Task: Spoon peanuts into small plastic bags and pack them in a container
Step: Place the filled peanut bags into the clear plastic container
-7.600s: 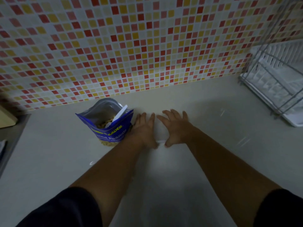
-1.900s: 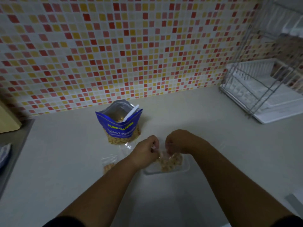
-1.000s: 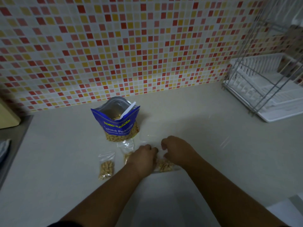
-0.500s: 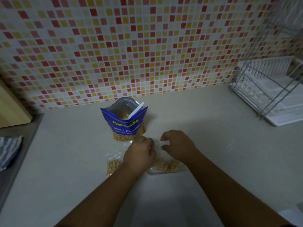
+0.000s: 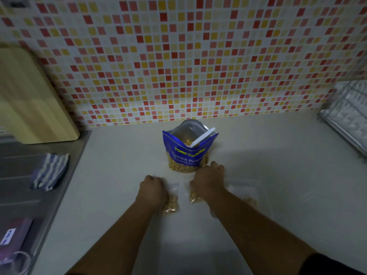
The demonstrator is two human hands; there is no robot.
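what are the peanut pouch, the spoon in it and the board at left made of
Peanut pouch: glossy blue plastic film, silvery lining, likely foil; clear base shows nuts. Spoon: plain white, probably plastic. Board: pale wood, by its grain bands.

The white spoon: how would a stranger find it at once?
Start at the red-and-yellow mosaic wall, then drop to the pale counter below it, where a blue peanut pouch stands open. The white spoon leans inside the pouch, handle poking over its right rim; it is the only utensil there.
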